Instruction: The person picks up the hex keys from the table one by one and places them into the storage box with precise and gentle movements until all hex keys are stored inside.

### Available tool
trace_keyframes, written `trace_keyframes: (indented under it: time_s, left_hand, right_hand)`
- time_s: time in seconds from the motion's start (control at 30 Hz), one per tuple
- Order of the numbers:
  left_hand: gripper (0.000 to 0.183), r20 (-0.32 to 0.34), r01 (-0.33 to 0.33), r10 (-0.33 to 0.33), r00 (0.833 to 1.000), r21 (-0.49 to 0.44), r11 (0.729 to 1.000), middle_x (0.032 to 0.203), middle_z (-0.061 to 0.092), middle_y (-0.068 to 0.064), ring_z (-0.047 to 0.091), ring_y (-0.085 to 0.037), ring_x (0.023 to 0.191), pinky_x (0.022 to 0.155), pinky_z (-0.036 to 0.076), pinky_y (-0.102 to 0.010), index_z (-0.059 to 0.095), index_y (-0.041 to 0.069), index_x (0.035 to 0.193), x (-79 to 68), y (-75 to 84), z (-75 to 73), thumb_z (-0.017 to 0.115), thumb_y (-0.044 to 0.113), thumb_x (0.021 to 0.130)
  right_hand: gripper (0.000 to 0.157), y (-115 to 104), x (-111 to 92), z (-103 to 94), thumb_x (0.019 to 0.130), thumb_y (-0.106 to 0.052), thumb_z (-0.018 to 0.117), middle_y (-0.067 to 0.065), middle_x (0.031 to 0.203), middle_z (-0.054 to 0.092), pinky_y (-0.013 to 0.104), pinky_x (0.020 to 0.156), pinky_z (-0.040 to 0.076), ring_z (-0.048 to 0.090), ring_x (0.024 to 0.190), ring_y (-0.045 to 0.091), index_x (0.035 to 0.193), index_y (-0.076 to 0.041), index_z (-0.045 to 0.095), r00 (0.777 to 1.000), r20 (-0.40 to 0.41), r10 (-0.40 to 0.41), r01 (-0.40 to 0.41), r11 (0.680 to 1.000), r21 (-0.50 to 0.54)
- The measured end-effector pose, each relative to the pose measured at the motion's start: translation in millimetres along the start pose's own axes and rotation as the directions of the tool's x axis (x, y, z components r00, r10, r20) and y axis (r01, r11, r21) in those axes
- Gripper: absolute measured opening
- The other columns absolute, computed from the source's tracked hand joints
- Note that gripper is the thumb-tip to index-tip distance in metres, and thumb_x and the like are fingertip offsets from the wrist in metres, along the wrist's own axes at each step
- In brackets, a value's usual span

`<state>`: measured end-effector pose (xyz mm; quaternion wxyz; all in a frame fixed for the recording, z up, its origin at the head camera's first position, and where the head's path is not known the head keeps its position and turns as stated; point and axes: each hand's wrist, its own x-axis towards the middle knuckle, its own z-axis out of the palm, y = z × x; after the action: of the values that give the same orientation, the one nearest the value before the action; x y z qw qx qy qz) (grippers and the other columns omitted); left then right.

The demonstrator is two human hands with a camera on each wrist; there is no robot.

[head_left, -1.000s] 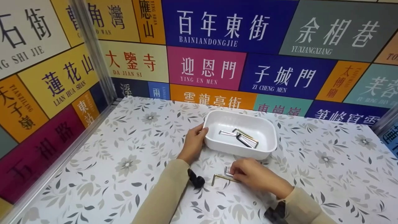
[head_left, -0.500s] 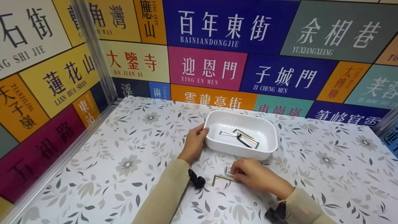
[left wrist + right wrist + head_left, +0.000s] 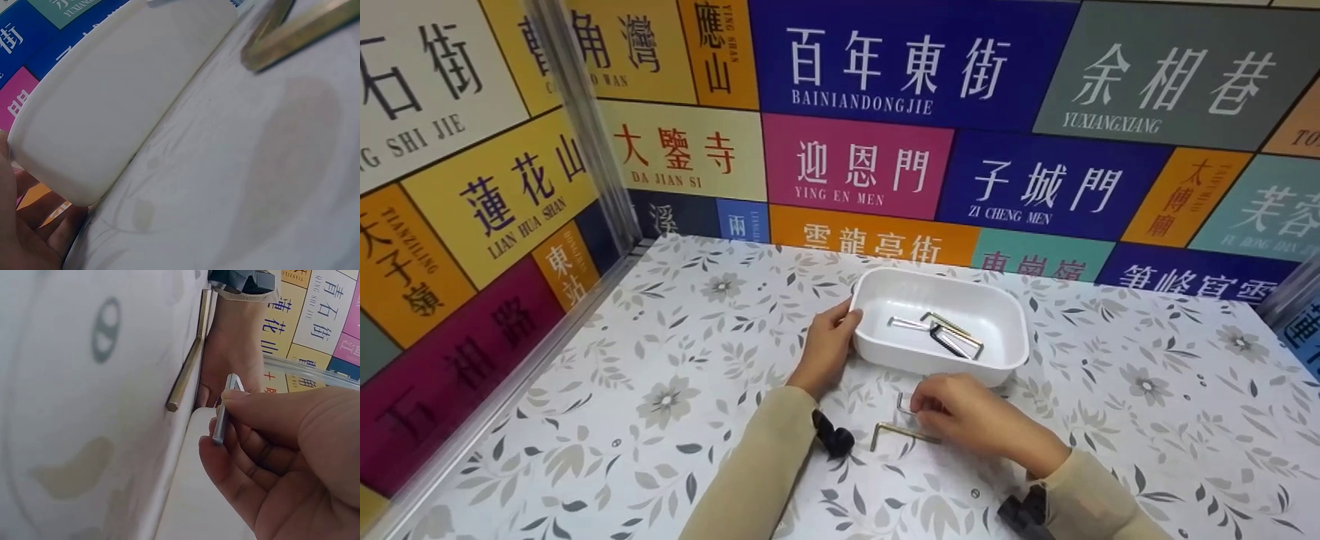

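My left hand (image 3: 829,345) holds the left end of a white plastic tub (image 3: 937,364), thumb near the rim and fingers against the outer wall. In the right wrist view, my right hand (image 3: 270,455) pinches a short silver hex key (image 3: 223,413) between thumb and fingers. That hex key appears lifted off the cloth, in front of the tub. Just below the right hand, a brass-coloured L-shaped hex key (image 3: 896,430) lies on the table, its far end partly hidden by the hand. Inside the tub lie several hex keys (image 3: 952,334), silver, brass-coloured and dark.
A white tablecloth with grey leaves and flowers (image 3: 667,397) covers the table. Behind it stands a wall of coloured signs (image 3: 855,161), with a second sign panel (image 3: 495,195) along the left side.
My right hand has risen slightly with the silver hex key, away from the brass-coloured one on the table. The left hand stays at the tub.
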<state>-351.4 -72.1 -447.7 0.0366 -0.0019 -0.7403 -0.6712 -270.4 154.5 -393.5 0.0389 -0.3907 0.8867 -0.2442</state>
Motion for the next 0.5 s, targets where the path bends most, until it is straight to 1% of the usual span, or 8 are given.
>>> trace_keyframes:
  time_s: [0.23, 0.33, 0.5]
  left_hand:
    - [0.05, -0.015, -0.013, 0.012, 1.0, -0.038, 0.999, 0.147, 0.059, -0.006, 0.062, -0.019, 0.126, 0.111, 0.048, -0.036, 0.051, 0.013, 0.148, -0.8, -1.2, -1.6, 0.053, 0.029, 0.101]
    - [0.05, -0.027, -0.021, 0.02, 0.999, -0.031, 0.999, 0.146, 0.06, -0.006, 0.062, -0.019, 0.125, 0.111, 0.048, -0.035, 0.052, 0.013, 0.148, -1.1, -1.3, -0.5, 0.054, 0.029, 0.101]
    - [0.05, -0.022, -0.022, 0.022, 1.0, -0.009, 1.0, 0.144, 0.061, -0.007, 0.063, -0.019, 0.121, 0.109, 0.049, -0.036, 0.052, 0.013, 0.148, -0.8, -0.4, 0.6, 0.053, 0.03, 0.101]
  right_hand:
    - [0.006, -4, 8, -5.6, 0.089, -0.006, 0.071, -0.002, 0.084, 0.07, 0.028, 0.073, 0.053, 0.059, 0.078, 0.007, 0.091, -0.012, 0.072, 0.999, -0.024, -0.025, 0.023, 0.999, -0.049]
    - [0.005, -3, 10, -8.8, 0.09, -0.006, 0.071, 0.0, 0.085, 0.071, 0.028, 0.073, 0.054, 0.061, 0.077, 0.007, 0.092, -0.01, 0.072, 0.999, -0.028, -0.039, 0.038, 0.998, -0.041]
    - [0.004, -2, 16, -17.6, 0.091, -0.007, 0.07, 0.001, 0.088, 0.074, 0.027, 0.075, 0.056, 0.064, 0.079, 0.008, 0.094, -0.007, 0.073, 0.998, -0.048, -0.037, 0.037, 0.999, -0.008]
